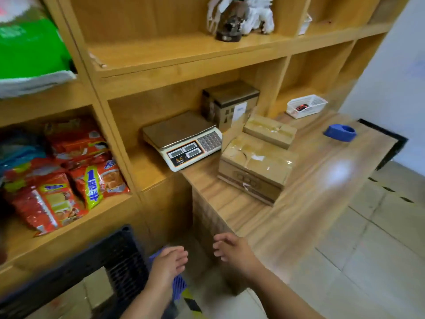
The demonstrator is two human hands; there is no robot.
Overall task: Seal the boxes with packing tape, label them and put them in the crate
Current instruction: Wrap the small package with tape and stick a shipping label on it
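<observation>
Two taped cardboard boxes sit on the wooden counter (pixel 317 203): a larger one (pixel 256 168) near the middle and a smaller one (pixel 270 131) just behind it. A third, darker box (pixel 230 104) stands in the shelf nook behind them. A blue tape dispenser (pixel 340 132) lies at the counter's far right. A dark plastic crate (pixel 96 261) stands on the floor at lower left, with cardboard showing inside it. My left hand (pixel 166 267) hovers by the crate's right rim, fingers apart and holding nothing. My right hand (pixel 232 249) is open near the counter's front corner.
A weighing scale (pixel 184 143) sits on the shelf ledge left of the boxes. Snack packets (pixel 69 176) fill the left shelf. A white basket (pixel 307 105) rests in the right nook. A white figurine (pixel 239 17) stands on the upper shelf. Tiled floor lies to the right.
</observation>
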